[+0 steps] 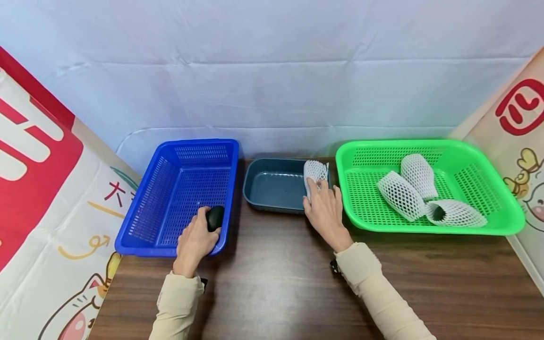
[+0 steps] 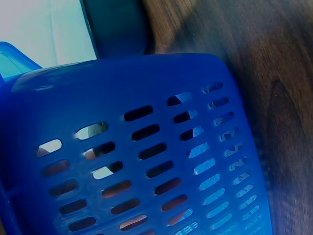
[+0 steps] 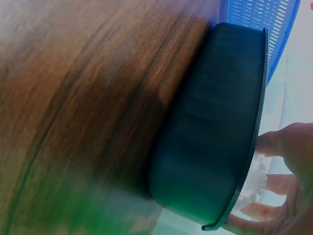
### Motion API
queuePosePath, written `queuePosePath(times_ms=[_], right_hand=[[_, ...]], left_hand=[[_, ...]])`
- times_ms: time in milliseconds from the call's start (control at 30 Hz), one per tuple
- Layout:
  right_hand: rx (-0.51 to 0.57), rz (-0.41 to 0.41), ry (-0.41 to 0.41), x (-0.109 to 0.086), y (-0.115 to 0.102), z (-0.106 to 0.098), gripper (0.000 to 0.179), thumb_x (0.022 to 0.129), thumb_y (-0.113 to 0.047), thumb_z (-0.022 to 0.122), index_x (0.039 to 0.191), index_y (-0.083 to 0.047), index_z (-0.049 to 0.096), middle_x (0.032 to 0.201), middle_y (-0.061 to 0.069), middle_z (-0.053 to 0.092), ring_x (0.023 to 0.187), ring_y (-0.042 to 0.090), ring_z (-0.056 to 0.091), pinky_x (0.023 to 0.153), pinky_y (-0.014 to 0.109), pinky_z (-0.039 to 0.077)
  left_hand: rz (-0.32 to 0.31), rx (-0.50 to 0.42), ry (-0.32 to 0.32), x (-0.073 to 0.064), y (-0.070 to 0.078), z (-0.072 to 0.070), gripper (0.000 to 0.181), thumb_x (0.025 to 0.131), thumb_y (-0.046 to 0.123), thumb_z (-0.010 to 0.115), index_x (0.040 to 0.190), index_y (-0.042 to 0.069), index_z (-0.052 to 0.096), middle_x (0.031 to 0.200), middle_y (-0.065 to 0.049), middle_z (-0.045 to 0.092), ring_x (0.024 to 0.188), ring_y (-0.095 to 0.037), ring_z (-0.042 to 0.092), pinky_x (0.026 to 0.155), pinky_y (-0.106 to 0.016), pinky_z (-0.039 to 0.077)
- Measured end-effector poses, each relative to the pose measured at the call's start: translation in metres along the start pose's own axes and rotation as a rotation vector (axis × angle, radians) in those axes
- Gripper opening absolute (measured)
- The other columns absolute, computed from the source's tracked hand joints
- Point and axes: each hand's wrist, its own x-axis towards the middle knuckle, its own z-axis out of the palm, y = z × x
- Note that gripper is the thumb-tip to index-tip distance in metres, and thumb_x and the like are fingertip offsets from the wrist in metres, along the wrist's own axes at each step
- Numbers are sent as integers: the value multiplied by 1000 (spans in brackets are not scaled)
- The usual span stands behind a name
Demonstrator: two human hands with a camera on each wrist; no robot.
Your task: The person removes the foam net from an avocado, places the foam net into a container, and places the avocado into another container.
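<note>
A black oval thing in the left hand, a foam net at the right hand

We see a white cloth hanging beyond both hands and a brown table beneath them. Just right of the right hand sits the green basket, with three other nets: an upper one, a left one and a front one that shows something dark in its mouth. Around the left hand is the blue basket. Between the hands stands the dark tray.

The foam net is at the tray's right end, under the right hand, whose thumb and fingers bend about it; how firmly they hold, we cannot tell. We judge it light, soft and springy, easy to squash or tear, so a loose pinch at its sides should do.

The black oval thing is at the near right corner of the blue basket, grasped between the left hand's thumb and fingers. It may be a fruit, though we cannot be sure. We expect it to be firmer and heavier than the net, smooth enough to slip and perhaps easily bruised; we would take it round its widest part, without squeezing.
</note>
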Motion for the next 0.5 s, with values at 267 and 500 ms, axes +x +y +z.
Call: queuePosePath(times_ms=[267,500], right_hand=[[-49,-37,30,0,-1,-2,40,92,-21,67,131,-10,63,123,19,63,95,45,62,101,53,37],[-61,-24,25,-1,2,1,31,91,-22,70,120,-9,70,116,20,63,93,42,55,90,49,40]], left_hand=[[-15,15,-29,1,1,-2,64,92,32,63,147,14,36,133,-22,58,107,-46,61,82,-58,48],[-23,32,-29,0,2,-1,65,91,33,64,147,12,37,131,-22,60,106,-45,62,83,-57,48]])
